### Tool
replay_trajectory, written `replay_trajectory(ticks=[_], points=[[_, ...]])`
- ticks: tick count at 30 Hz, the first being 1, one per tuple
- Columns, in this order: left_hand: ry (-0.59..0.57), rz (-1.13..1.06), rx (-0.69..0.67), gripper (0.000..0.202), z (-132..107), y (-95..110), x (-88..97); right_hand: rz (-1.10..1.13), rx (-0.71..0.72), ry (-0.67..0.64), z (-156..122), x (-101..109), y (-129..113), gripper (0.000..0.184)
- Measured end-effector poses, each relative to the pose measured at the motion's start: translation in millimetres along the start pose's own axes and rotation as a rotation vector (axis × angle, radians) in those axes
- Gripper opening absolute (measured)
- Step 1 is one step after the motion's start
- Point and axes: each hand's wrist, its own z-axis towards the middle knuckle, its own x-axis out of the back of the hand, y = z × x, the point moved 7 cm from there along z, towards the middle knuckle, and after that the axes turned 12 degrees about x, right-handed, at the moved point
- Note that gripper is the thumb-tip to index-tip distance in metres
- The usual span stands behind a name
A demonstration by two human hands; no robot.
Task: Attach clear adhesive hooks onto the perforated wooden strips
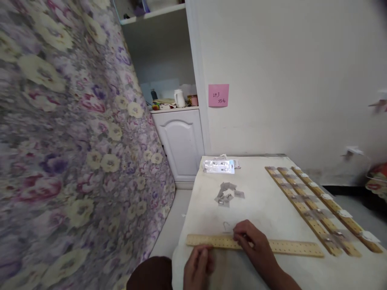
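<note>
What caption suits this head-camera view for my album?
Left hand and right hand at a perforated strip, three more strips lying to the right.

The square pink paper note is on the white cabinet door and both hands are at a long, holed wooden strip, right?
No, the head view shows the square pink paper note on the white wall. The left hand and right hand are indeed at a long, holed wooden strip.

Soft, diffuse light; wide-angle stretching toward the edges.
</note>
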Motion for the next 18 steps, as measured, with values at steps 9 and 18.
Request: replay_trajectory(ticks=[9, 18], points=[[-0.281, -0.396, 0.270, 0.036, -14.1, -0.4, -44.9, -0.097, 0.304, -0.162, -21.6, -14.9, -26.6, 0.017], [-0.237, -0.311, 0.280, 0.036, -13.0, -12.4, -41.5, -0.079, 0.187, -0.222, -32.8, -20.3, -16.9, 0.021]])
